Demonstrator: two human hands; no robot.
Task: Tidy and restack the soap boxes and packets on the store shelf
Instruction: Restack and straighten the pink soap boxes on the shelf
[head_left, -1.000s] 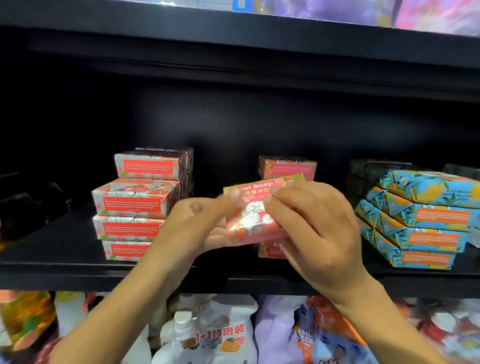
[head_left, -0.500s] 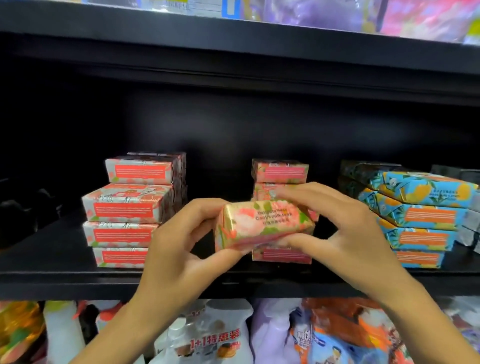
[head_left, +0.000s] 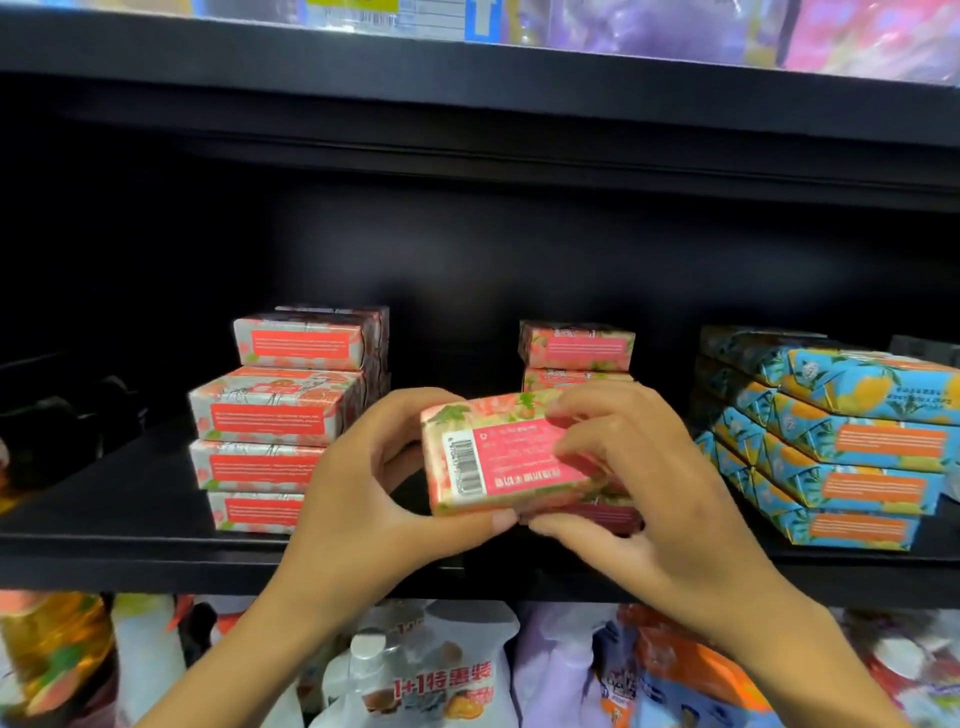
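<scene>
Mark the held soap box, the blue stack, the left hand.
held soap box (head_left: 501, 457), head view: barcode face
blue stack (head_left: 883, 441), head view: middle packet front
left hand (head_left: 363, 512), head view: back of hand

Fingers (head_left: 587, 441) of the right hand (head_left: 660, 493) covered the right end of the soap box (head_left: 483, 457); its small label print was too blurred to read. Behind those fingers, the lower boxes of the pink stack (head_left: 576, 345) were mostly hidden.
</scene>
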